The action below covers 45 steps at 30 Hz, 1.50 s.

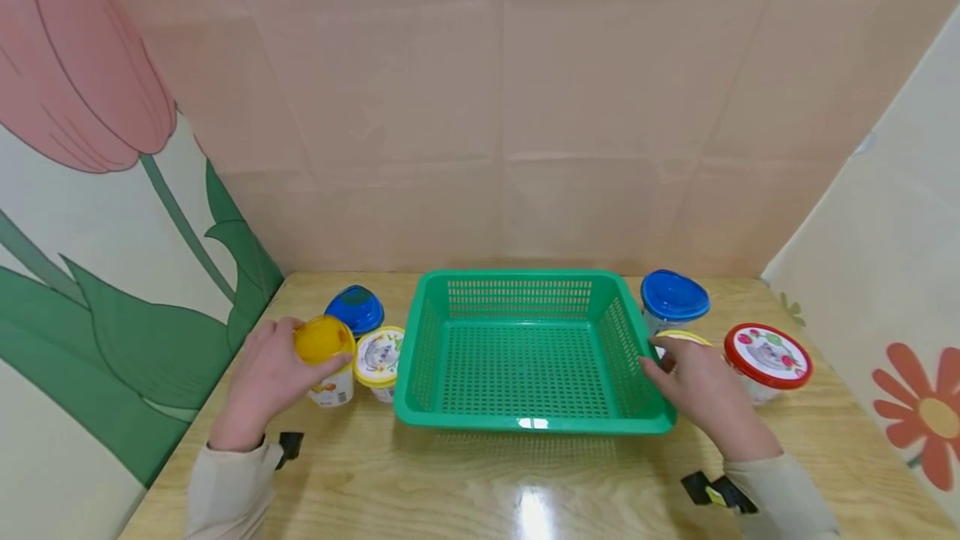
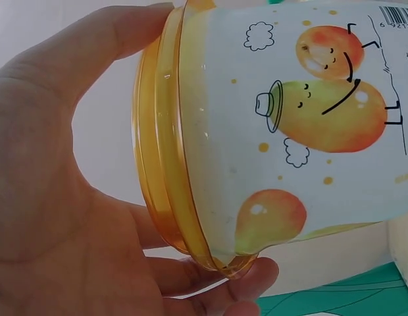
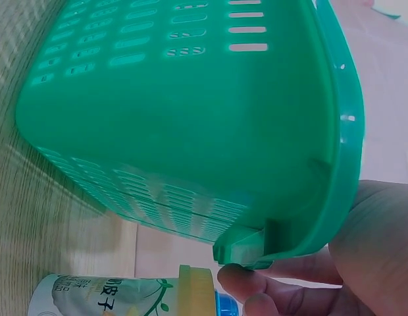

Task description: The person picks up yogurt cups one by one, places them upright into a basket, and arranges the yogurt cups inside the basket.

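My left hand (image 1: 273, 369) grips a tub with a translucent orange-yellow lid (image 1: 324, 340). Thumb and fingers curl around that lid (image 2: 168, 131) in the left wrist view, and mango-like fruits are printed on the tub's white side (image 2: 309, 171). At the middle stands a green perforated plastic basket (image 1: 534, 422) with nothing in it. The right hand (image 1: 708, 390) holds the basket's right rim, with fingertips (image 3: 240, 282) under the outer edge of the rim (image 3: 349, 131). Behind that hand a yellow-lidded tub (image 1: 686, 337) is mostly hidden.
Left of the basket stand a blue-lidded container (image 1: 356, 308) and a yellow-rimmed tub (image 1: 378, 357). To its right are another blue-lidded container (image 1: 673, 297) and a red-lidded tub (image 1: 768, 357). A wooden table (image 1: 420, 490) bears them all, with a pinkish wall covering (image 1: 495, 107) behind.
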Available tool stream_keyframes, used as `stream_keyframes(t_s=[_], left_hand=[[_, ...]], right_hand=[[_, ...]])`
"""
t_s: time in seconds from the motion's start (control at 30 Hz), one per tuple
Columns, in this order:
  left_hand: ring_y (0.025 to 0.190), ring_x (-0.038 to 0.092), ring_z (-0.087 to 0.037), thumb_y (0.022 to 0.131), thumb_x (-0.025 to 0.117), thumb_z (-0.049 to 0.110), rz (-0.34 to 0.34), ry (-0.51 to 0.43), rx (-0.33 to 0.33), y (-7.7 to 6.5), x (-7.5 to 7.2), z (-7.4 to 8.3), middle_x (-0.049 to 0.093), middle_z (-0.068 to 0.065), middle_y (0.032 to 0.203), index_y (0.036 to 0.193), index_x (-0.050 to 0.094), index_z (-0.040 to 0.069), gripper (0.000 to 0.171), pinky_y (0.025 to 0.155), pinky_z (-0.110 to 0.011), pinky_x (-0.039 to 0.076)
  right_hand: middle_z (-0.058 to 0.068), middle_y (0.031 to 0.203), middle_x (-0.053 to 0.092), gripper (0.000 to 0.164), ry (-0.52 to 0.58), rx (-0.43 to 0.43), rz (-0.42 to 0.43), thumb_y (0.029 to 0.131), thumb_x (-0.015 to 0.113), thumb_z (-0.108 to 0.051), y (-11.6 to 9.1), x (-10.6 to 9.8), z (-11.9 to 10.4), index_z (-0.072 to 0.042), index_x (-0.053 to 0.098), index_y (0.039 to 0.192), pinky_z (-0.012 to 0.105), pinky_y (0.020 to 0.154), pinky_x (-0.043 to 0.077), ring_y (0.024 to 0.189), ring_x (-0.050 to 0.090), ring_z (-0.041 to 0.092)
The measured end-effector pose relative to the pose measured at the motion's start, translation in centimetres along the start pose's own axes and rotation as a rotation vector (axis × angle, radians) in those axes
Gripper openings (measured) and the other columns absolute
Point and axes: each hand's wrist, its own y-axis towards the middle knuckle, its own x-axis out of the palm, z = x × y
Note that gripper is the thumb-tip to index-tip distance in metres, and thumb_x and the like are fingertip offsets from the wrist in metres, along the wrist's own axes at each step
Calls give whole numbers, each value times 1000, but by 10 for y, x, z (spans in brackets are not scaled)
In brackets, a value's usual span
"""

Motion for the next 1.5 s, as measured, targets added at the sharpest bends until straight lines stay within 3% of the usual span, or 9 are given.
stream_keyframes(t_s=[0.37, 0.7, 1.0, 1.5], left_hand=[[97, 45, -41, 77, 74, 65, 42, 6, 15, -3, -11, 11, 53, -29, 116, 127, 53, -10, 94, 68, -44, 42], [96, 45, -41, 76, 74, 68, 100, 11, 29, -4, -20, 18, 53, -27, 111, 127, 53, -9, 95, 67, -45, 42], [92, 47, -38, 75, 74, 69, 191, -9, 64, -6, -26, 26, 54, -25, 109, 124, 55, -7, 92, 66, -40, 38], [94, 47, -36, 76, 71, 72, 206, -65, 75, 1, -29, 43, 55, -20, 108, 126, 55, -2, 90, 68, -38, 36]], right_hand=[[7, 81, 64, 44, 4, -6, 16, 91, 72, -23, -1, 1, -2, 9, 64, 120, 30, 54, 45, 70, 55, 20], [7, 81, 64, 46, 13, 5, 4, 92, 72, -25, -1, 2, -2, 9, 63, 122, 29, 53, 46, 70, 54, 20], [8, 82, 65, 46, 5, -12, 22, 91, 72, -24, -1, 2, -3, 9, 64, 122, 29, 54, 47, 71, 55, 21], [7, 82, 64, 46, 7, -11, 26, 91, 73, -23, -2, 1, -4, 9, 63, 122, 29, 54, 47, 71, 55, 21]])
